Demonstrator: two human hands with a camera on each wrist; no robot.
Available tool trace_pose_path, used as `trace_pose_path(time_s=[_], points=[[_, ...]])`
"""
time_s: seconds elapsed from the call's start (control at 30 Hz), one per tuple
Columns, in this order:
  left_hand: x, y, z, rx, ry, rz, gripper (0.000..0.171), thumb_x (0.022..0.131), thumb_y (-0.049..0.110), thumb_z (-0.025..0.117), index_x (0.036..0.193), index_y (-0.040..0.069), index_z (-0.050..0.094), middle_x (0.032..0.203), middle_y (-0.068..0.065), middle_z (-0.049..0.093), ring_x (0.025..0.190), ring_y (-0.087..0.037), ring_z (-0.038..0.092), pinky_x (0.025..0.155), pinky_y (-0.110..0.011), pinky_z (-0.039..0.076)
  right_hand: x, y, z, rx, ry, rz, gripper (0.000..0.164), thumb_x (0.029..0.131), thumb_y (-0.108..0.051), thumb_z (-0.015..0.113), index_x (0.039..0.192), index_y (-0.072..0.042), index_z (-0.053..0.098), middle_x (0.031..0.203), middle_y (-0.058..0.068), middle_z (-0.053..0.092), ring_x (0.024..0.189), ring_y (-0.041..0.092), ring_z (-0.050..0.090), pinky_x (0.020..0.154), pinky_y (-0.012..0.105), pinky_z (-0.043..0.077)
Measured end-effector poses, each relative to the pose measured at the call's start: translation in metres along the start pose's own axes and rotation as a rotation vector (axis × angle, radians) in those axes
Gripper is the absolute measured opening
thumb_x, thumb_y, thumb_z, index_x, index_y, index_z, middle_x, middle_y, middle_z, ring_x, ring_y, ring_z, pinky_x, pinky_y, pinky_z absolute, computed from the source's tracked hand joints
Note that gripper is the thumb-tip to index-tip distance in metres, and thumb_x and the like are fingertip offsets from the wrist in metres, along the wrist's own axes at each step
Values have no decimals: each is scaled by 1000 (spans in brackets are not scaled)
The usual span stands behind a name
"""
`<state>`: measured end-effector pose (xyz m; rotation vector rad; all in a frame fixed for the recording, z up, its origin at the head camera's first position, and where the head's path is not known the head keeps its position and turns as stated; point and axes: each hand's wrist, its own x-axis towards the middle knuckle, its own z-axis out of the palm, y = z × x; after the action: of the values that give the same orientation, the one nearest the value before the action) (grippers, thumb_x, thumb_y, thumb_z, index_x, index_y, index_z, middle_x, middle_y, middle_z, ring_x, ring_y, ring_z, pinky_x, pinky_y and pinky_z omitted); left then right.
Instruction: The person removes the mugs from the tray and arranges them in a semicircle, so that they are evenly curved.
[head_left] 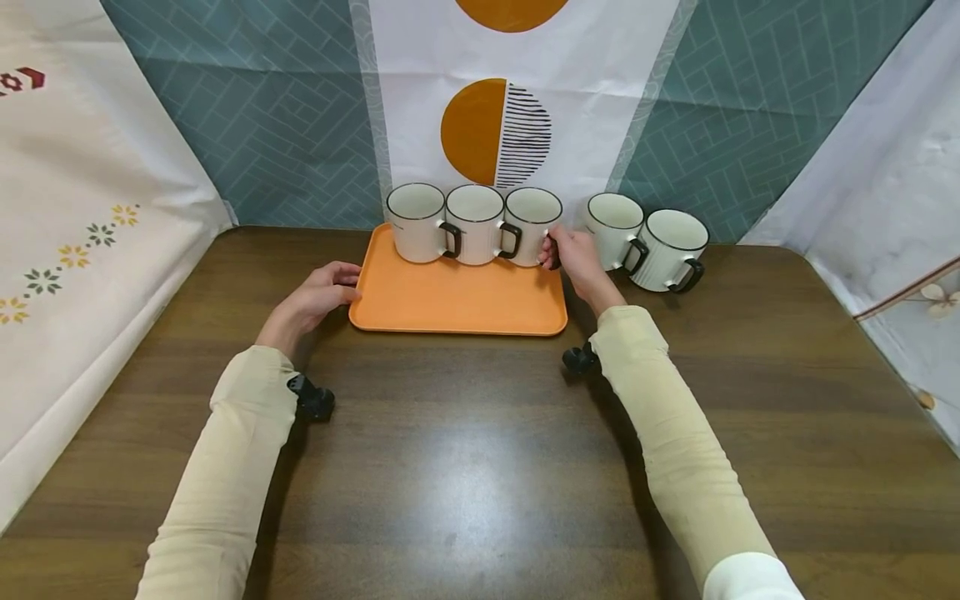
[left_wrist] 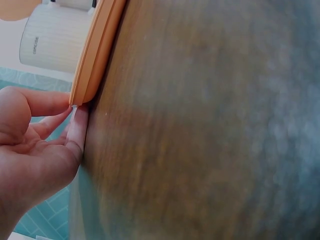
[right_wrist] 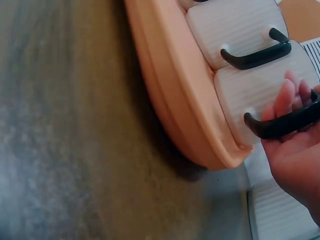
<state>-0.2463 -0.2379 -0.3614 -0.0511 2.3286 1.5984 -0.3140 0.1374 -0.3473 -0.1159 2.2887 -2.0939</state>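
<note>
Three white ribbed mugs with black rims and black handles stand in a row along the back of an orange tray (head_left: 457, 304): a left mug (head_left: 414, 225), a middle mug (head_left: 474, 229) and a right mug (head_left: 531, 218). My right hand (head_left: 576, 257) holds the right mug by its handle; in the right wrist view the fingers pass through the black handle (right_wrist: 285, 125). At the tray's left edge is my left hand (head_left: 318, 296), its thumb and fingertips touching the rim, as the left wrist view shows at the tray corner (left_wrist: 82, 95).
Two more white mugs stand on the wooden table (head_left: 450, 467) right of the tray: a nearer one (head_left: 667, 250) and one beside it (head_left: 611, 225). A patterned cloth (head_left: 285, 125) hangs behind the table's back edge. White cloths (head_left: 97, 208) hang at both sides.
</note>
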Motion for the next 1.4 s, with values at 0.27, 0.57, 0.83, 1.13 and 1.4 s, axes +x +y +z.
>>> trace_pose_path(time_s=[0.27,0.57,0.83,1.13,1.4], points=[[0,0,-1,12,9,-6,57,96,-3,45,147,-8,20,144,-28,28,126,-35,34,108,-45,31,-3,3,2,-107,-1,-47,41,106,-28,33,79,0,47,62,2,35,61,18,36,65,33,35],[1,-1,2,-8,-1,13,57,95,-4,46,146,-8,21,144,-28,29,126,-35,35,108,-44,31,-7,7,1,-128,39,-90,41,106,-28,33,81,3,47,64,4,37,65,22,39,65,33,36],[-1,-1,1,-1,-3,8,56,96,-3,45,146,-9,21,143,-28,30,125,-34,35,108,-44,31,-10,4,2,-98,68,-94,42,106,-27,32,81,4,46,65,5,37,65,20,40,66,33,38],[-3,1,0,6,2,-5,56,95,-3,45,146,-8,21,143,-28,29,127,-36,33,109,-45,30,-22,-13,-1,-95,114,-159,42,106,-28,32,79,-1,48,60,1,35,62,17,39,63,30,38],[-2,2,1,-2,5,-15,56,96,-3,45,146,-8,21,143,-28,28,126,-36,34,110,-45,30,-36,-43,-16,-35,152,-192,44,105,-29,37,72,-2,48,60,1,39,58,13,39,57,26,35]])
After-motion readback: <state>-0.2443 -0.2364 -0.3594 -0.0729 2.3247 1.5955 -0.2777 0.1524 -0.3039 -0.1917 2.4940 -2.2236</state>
